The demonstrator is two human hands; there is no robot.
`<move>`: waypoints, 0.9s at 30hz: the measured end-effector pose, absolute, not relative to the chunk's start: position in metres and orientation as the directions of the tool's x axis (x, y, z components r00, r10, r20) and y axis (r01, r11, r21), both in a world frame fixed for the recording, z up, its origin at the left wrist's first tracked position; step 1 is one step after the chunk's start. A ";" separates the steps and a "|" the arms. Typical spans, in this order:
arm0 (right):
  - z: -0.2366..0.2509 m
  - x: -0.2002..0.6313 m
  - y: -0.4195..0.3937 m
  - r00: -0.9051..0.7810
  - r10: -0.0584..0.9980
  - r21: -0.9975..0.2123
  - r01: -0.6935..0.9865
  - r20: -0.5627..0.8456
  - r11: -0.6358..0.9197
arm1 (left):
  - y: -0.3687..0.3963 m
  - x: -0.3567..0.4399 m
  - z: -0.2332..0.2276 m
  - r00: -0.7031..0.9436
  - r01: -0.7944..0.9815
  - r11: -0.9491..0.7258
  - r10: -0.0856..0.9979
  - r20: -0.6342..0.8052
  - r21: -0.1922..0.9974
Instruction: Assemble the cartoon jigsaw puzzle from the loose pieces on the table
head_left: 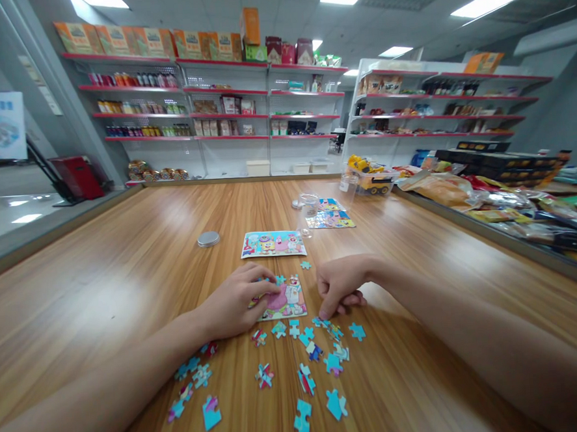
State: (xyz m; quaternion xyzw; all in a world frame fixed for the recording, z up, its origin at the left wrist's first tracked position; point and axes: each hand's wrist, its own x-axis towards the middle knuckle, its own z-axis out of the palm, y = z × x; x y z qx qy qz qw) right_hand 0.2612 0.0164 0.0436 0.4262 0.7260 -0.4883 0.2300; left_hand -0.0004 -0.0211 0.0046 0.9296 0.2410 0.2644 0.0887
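Observation:
A partly joined jigsaw puzzle [294, 300] with pink and white cartoon figures lies on the wooden table. My left hand [247, 300] rests over its left side, fingers stretched out and a little apart, hiding part of it. To the right, my right hand [341, 284] is curled, its fingertips down on a light-blue puzzle piece [317, 321] at the table surface. Loose pieces lie scattered nearer me, among them a blue piece [303, 418] and another blue piece [357, 331]. One small piece [306, 265] sits beyond the puzzle. Behind it is the cartoon reference card [273, 243].
A silver lid [208, 238] lies at left beyond my hands. A clear jar [309, 206] stands by another puzzle picture [335, 219]. Farther right are a bin of toy trucks [371, 178] and a side table heaped with packets [492, 197]. Stocked shelves [227, 92] line the back.

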 end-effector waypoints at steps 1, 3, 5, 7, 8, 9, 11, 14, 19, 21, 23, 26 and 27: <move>0.043 0.262 0.017 -0.531 0.385 -0.516 0.843 -0.755 0.152 | -0.021 -0.001 0.005 0.743 0.399 -0.868 0.494 0.451 0.295; 0.043 0.263 0.017 -0.538 0.371 -0.530 0.837 -0.757 0.134 | -0.022 -0.001 0.004 0.745 0.397 -0.868 0.495 0.447 0.299; 0.043 0.263 0.017 -0.543 0.361 -0.542 0.832 -0.758 0.113 | -0.022 -0.002 0.004 0.748 0.400 -0.866 0.497 0.439 0.299; 0.044 0.261 0.017 -0.532 0.370 -0.538 0.837 -0.762 0.097 | -0.022 -0.002 0.004 0.750 0.400 -0.867 0.497 0.437 0.299; 0.045 0.261 0.017 -0.519 0.381 -0.528 0.844 -0.765 0.090 | -0.022 -0.002 0.004 0.750 0.399 -0.867 0.495 0.439 0.298; 0.045 0.259 0.017 -0.507 0.393 -0.518 0.851 -0.767 0.085 | -0.022 -0.002 0.004 0.749 0.399 -0.868 0.494 0.442 0.295; 0.046 0.257 0.017 -0.488 0.417 -0.502 0.861 -0.767 0.084 | -0.022 -0.001 0.005 0.750 0.398 -0.871 0.490 0.444 0.289; 0.048 0.254 0.015 -0.466 0.494 -0.486 0.868 -0.734 0.097 | -0.022 0.000 0.006 0.753 0.402 -0.872 0.488 0.441 0.280; 0.045 0.258 0.017 -0.493 0.556 -0.541 0.836 -0.669 0.090 | -0.023 0.001 0.005 0.747 0.417 -0.865 0.502 0.437 0.280; 0.036 0.263 0.023 -0.507 0.655 -0.632 0.773 -0.561 0.057 | -0.023 0.001 0.004 0.745 0.420 -0.865 0.502 0.439 0.277; 0.025 0.267 0.031 -0.396 0.875 -0.698 0.710 -0.279 0.099 | -0.023 0.001 0.004 0.746 0.419 -0.865 0.501 0.439 0.276; 0.008 0.272 0.042 -0.277 0.940 -0.623 0.704 0.201 0.341 | -0.023 0.001 0.004 0.743 0.421 -0.864 0.503 0.442 0.277; 0.005 0.273 0.044 -0.286 0.919 -0.588 0.706 0.273 0.394 | -0.023 0.002 0.004 0.740 0.422 -0.863 0.504 0.444 0.276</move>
